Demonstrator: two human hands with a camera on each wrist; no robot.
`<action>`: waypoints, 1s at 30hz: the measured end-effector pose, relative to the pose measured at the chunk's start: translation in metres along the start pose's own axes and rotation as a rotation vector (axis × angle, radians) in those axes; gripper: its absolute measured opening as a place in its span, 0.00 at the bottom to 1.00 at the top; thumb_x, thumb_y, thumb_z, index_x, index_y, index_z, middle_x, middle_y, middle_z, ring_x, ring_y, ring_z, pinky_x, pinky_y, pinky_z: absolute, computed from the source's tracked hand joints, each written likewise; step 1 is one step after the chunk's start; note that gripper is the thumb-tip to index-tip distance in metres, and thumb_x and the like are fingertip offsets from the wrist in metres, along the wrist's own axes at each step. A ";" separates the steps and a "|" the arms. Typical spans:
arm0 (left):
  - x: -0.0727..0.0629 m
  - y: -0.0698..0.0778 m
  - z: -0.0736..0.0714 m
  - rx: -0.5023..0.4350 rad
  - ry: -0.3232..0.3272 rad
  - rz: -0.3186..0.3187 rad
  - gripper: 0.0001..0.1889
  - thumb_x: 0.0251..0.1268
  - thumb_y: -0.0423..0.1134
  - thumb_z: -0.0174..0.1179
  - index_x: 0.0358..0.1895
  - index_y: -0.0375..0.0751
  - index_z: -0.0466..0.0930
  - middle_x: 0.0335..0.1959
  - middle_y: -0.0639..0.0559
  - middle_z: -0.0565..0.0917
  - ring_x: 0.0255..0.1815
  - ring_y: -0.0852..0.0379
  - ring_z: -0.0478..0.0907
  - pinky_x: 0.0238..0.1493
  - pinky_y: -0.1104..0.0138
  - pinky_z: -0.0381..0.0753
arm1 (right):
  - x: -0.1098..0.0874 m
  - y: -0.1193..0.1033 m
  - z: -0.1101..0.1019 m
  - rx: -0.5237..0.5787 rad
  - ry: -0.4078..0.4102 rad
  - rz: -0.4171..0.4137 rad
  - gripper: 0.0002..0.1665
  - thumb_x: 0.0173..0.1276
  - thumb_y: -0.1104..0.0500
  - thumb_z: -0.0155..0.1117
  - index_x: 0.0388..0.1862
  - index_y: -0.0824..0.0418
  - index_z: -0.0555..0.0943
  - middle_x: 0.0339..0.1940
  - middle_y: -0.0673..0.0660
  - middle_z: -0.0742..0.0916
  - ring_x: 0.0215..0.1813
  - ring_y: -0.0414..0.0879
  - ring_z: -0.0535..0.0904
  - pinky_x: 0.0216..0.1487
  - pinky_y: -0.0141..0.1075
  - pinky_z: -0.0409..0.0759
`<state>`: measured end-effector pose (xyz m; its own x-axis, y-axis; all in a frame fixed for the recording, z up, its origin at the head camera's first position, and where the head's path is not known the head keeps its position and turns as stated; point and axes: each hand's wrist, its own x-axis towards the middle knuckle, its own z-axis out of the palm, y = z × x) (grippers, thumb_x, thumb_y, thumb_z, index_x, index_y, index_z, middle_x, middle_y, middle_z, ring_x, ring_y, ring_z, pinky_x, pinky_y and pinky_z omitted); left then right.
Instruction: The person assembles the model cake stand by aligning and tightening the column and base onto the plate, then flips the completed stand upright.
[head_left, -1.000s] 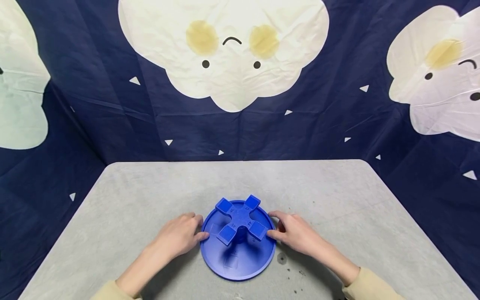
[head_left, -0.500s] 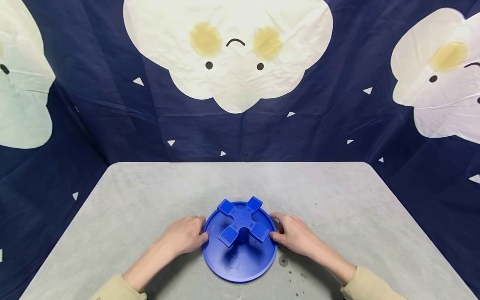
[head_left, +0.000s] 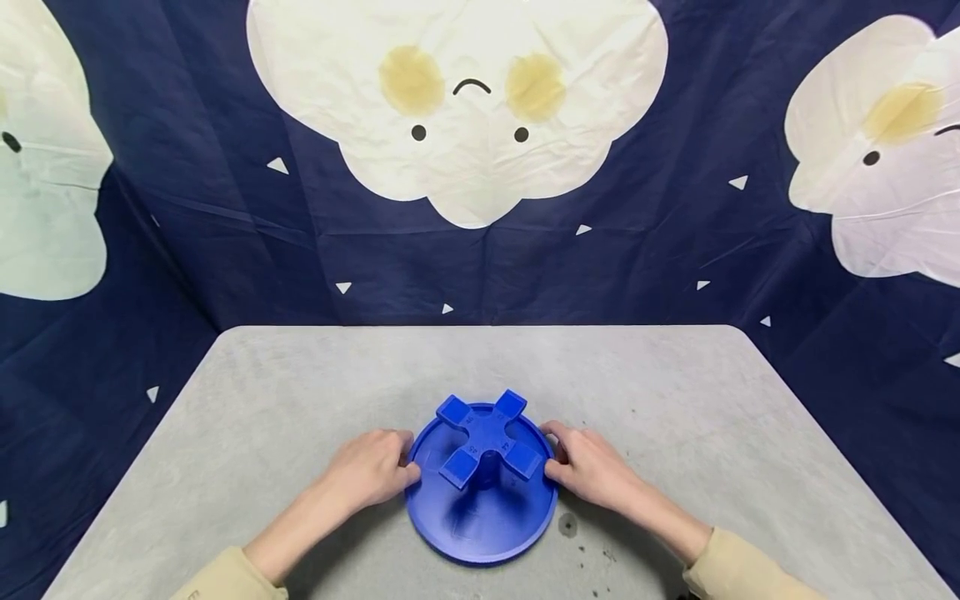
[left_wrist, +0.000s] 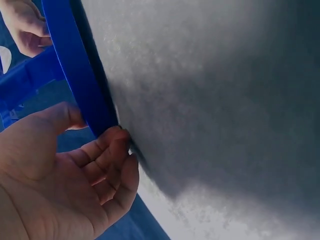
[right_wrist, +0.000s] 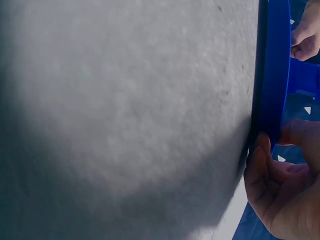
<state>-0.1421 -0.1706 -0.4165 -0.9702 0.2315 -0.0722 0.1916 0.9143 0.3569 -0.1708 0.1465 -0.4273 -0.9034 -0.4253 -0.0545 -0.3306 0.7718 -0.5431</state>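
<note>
A blue round stand point(head_left: 480, 533) has a shallow dish-like base with a raised rim and a short post in the middle. On the post sits a four-armed blue top point(head_left: 487, 433) with small numbers on its arms. My left hand point(head_left: 371, 471) pinches the rim at the left, its thumb on the inner side and its fingers curled at the outer edge, as the left wrist view shows. Opposite it, my right hand point(head_left: 596, 467) pinches the rim in the same way. A dark strip of shadow runs under the blue rim point(right_wrist: 274, 70) in the right wrist view.
The stand is over a grey table point(head_left: 300, 367) with rounded far corners. Dark spots point(head_left: 567, 525) mark the surface near the right hand. A navy cloth point(head_left: 420, 258) with white clouds hangs behind the table and at both sides.
Both thumbs have drawn back slightly toward the rim and now grip it more closely. The head view has shifted a little; the stand stays between the hands.
</note>
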 end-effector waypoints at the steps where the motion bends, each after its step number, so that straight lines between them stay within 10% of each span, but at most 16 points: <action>1: 0.001 0.001 -0.001 -0.003 0.002 -0.001 0.15 0.55 0.41 0.68 0.20 0.50 0.69 0.18 0.55 0.72 0.23 0.57 0.68 0.22 0.64 0.64 | 0.000 0.000 -0.001 0.000 0.002 0.000 0.29 0.61 0.63 0.67 0.64 0.63 0.79 0.24 0.45 0.83 0.23 0.37 0.74 0.23 0.29 0.71; 14: 0.012 0.015 -0.020 0.009 0.078 0.015 0.15 0.53 0.43 0.69 0.18 0.52 0.71 0.16 0.57 0.73 0.21 0.57 0.69 0.21 0.65 0.64 | 0.004 0.002 -0.030 -0.163 0.052 -0.107 0.30 0.62 0.59 0.64 0.65 0.62 0.77 0.18 0.40 0.78 0.18 0.33 0.68 0.20 0.28 0.67; 30: 0.040 0.022 -0.036 -0.190 0.070 -0.055 0.12 0.51 0.40 0.63 0.15 0.51 0.73 0.12 0.63 0.76 0.19 0.62 0.73 0.24 0.68 0.65 | 0.014 0.011 -0.054 0.356 0.002 0.011 0.32 0.65 0.70 0.57 0.70 0.69 0.72 0.30 0.60 0.88 0.21 0.44 0.86 0.27 0.50 0.89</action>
<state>-0.1819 -0.1538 -0.3779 -0.9877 0.1530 -0.0335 0.1130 0.8441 0.5242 -0.2015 0.1745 -0.3886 -0.9070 -0.4168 -0.0605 -0.2055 0.5632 -0.8004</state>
